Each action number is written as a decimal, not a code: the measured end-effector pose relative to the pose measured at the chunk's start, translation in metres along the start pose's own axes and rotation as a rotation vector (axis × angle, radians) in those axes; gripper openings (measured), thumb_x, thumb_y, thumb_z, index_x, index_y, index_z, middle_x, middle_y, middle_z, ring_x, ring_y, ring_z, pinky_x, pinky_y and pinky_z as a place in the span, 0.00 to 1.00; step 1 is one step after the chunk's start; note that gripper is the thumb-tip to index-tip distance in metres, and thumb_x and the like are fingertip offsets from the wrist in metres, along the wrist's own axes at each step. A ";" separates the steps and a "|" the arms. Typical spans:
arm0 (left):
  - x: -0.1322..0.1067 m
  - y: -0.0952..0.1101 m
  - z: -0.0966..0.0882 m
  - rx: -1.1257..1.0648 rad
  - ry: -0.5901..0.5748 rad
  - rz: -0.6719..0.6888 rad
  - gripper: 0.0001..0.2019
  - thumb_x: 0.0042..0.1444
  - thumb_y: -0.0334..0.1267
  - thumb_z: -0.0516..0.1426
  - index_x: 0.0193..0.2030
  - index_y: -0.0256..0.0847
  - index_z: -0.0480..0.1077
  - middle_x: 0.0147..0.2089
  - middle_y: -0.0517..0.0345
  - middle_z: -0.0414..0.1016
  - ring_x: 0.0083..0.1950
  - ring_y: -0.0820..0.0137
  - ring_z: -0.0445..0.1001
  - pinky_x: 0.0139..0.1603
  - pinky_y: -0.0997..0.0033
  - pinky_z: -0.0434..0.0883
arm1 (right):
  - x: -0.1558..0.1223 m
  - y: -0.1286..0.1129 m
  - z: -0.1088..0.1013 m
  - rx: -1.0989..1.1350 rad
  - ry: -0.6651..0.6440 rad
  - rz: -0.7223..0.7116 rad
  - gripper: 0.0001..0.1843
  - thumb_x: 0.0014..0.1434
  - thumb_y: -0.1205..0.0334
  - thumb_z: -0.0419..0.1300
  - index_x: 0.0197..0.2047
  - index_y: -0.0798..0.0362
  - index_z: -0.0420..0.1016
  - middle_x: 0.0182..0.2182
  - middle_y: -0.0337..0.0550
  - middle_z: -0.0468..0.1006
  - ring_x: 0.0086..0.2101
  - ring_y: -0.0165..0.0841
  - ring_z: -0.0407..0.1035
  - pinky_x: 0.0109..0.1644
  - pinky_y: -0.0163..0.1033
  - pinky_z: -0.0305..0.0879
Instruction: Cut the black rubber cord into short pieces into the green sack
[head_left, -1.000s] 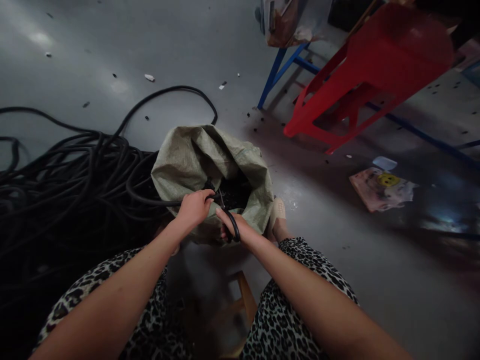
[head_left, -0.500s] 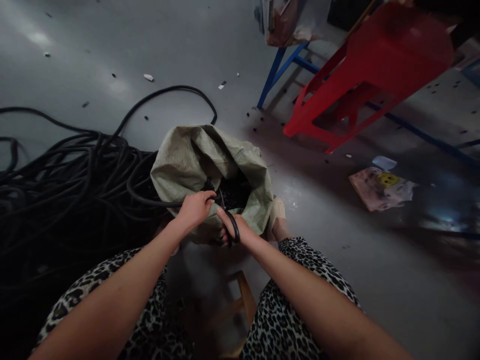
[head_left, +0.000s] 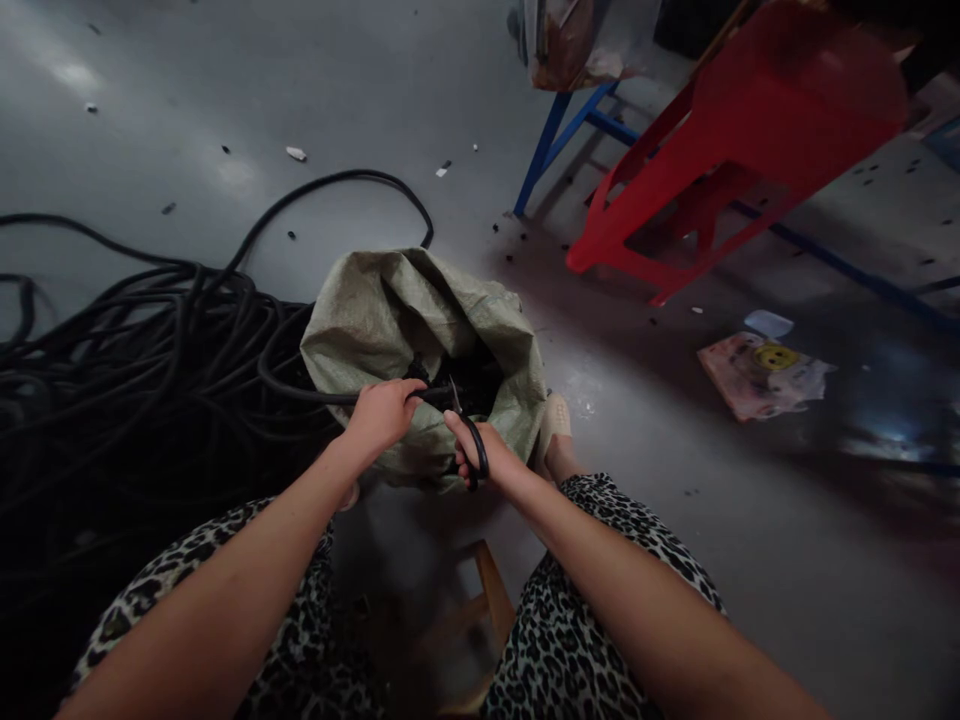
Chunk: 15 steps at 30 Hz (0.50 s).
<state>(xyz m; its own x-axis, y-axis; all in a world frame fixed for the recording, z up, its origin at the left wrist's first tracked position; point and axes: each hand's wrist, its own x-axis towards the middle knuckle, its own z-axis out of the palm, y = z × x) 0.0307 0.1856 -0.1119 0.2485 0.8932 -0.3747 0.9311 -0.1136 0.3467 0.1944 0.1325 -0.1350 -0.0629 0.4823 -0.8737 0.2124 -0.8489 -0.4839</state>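
My left hand (head_left: 384, 412) is closed around a black rubber hose or cable (head_left: 304, 394) close to its end. That end reaches over the mouth of a pale green woven sack (head_left: 360, 315). In my right hand (head_left: 480, 450) is a pair of black-handled scissors (head_left: 478, 447), its blades pointing up beside the end of the hose. Dark pieces (head_left: 480, 375) lie inside the sack, too shadowed to make out singly. The sack stands on the floor between my feet.
A large tangle of black hose (head_left: 172, 340) spreads over the floor at left. To the upper right are a red plastic stool (head_left: 787, 110) and a blue metal frame (head_left: 551, 140). A plastic packet with a yellow smiley (head_left: 765, 375) lies at right. Under me is part of a wooden stool (head_left: 491, 590).
My right hand with the scissors has shifted slightly right and away from my left hand. The left hand and the hose have moved up and left a little.
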 end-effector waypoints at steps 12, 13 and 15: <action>0.001 0.002 0.003 0.078 -0.048 -0.021 0.18 0.59 0.37 0.49 0.53 0.44 0.72 0.50 0.53 0.78 0.51 0.61 0.74 0.51 0.63 0.66 | -0.011 -0.003 0.002 0.028 0.002 0.077 0.25 0.59 0.42 0.54 0.25 0.56 0.62 0.14 0.33 0.60 0.11 0.23 0.55 0.10 0.28 0.54; 0.001 0.002 0.003 0.090 -0.058 -0.021 0.18 0.59 0.37 0.49 0.53 0.45 0.72 0.49 0.53 0.78 0.50 0.61 0.75 0.51 0.63 0.66 | -0.011 -0.003 0.003 0.029 -0.004 0.078 0.25 0.60 0.43 0.55 0.25 0.56 0.62 0.14 0.33 0.60 0.11 0.23 0.55 0.10 0.28 0.54; 0.001 0.003 0.005 0.112 -0.073 -0.018 0.18 0.59 0.38 0.49 0.53 0.45 0.72 0.49 0.53 0.78 0.49 0.60 0.75 0.50 0.62 0.66 | -0.010 -0.001 0.003 0.025 -0.012 0.083 0.24 0.61 0.44 0.54 0.25 0.56 0.61 0.14 0.32 0.60 0.11 0.23 0.55 0.10 0.28 0.55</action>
<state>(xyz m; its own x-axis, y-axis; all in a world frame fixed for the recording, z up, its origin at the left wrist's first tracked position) 0.0347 0.1839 -0.1152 0.2466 0.8619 -0.4430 0.9585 -0.1495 0.2426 0.1918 0.1279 -0.1264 -0.0582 0.4077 -0.9113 0.1933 -0.8909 -0.4109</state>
